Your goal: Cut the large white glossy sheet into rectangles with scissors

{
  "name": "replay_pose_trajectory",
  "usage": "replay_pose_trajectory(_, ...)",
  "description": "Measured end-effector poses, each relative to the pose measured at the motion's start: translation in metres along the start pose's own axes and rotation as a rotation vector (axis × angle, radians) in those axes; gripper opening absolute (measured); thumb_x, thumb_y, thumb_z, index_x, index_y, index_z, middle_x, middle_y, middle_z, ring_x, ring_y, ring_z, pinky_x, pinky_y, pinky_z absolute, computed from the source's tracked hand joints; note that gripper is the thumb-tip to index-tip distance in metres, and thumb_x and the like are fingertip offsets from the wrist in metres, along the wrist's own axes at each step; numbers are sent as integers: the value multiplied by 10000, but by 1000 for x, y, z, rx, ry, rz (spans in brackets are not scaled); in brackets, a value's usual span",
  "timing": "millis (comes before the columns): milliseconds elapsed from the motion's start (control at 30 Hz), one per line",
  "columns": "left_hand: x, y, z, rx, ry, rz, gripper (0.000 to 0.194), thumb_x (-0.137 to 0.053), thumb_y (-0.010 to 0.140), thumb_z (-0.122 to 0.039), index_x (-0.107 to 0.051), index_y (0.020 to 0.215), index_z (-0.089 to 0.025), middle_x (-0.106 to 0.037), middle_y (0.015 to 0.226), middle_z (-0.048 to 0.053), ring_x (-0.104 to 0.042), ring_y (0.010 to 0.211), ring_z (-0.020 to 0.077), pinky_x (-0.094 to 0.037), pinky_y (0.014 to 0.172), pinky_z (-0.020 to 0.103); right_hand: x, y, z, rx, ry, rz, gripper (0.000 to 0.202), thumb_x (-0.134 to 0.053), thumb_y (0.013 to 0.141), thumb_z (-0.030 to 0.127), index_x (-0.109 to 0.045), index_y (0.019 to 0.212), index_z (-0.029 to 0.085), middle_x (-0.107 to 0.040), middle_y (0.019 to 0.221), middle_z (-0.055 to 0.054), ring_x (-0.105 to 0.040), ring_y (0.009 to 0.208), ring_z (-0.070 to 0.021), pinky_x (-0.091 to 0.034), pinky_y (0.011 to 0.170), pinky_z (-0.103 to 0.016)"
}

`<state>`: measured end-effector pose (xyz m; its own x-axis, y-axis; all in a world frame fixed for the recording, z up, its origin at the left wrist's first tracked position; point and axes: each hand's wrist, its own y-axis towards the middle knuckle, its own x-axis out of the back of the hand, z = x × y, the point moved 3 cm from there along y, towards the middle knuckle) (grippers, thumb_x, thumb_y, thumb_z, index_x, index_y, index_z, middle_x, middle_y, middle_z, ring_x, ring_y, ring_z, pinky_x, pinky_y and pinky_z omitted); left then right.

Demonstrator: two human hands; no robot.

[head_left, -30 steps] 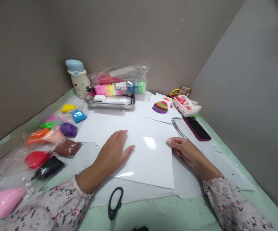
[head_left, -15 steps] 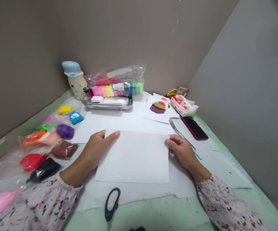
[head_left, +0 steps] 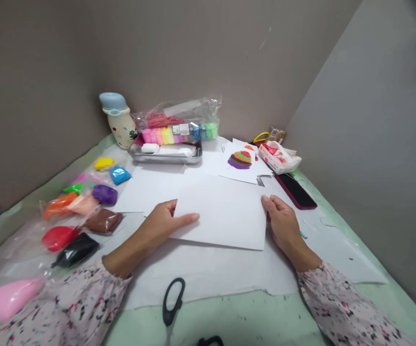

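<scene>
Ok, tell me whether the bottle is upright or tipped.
Upright: the bottle stands with its blue lid uppermost, beside the metal tray, though slanting slightly in this view.

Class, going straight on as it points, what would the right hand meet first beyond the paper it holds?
Probably the fork, just past the paper; the right hand might pass above it, depth being unclear.

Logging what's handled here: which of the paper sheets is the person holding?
The plain white sheet gripped between the left hand and right hand; the other sheets, including the striped picture, lie unheld.
</scene>
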<state>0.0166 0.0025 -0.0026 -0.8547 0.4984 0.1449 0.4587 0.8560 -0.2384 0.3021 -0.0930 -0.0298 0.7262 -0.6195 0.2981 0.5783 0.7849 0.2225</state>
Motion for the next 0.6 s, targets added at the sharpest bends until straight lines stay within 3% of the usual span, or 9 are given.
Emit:
replay_pose_trajectory(100,-4,-4,-6,5,256,-10,304,-841,612,-351,-733,839,-181,-778,847,29,-707,809,261,-526,681,299,4,-1,6,25,-50,-54,471,-524,879,667,-486,701,233,-438,610,53,-377,577,-143,-348,549,-273)
replay_pose_trajectory(167,-8,-5,-7,16,310,33,254,-817,615,-337,-735,799,-183,-772,815,33,-701,798,271,-517,653,301,6,-3,11,44,-98,-89,445,-522,897,634,-484,713,231,-423,636,54,-372,609,-145,-346,579,-274)
replay_pose_trajectory(433,-14,-7,-5,3,295,191,210,-786,602,-297,-734,779,-195,-751,789,5,-681,755,246,-482,611,269,8,-8,19,126,-253,-207,374,-454,954,555,-479,766,232,-411,665,55,-391,653,-159,-333,647,-291)
replay_pose_trajectory(600,-15,-9,-7,34,292,269,135,-763,644,-296,-679,630,-191,-706,639,-9,-637,623,187,-443,566,244,8,-8,21,146,-284,-216,366,-447,963,531,-487,760,230,-438,679,48,-415,669,-163,-342,660,-291)
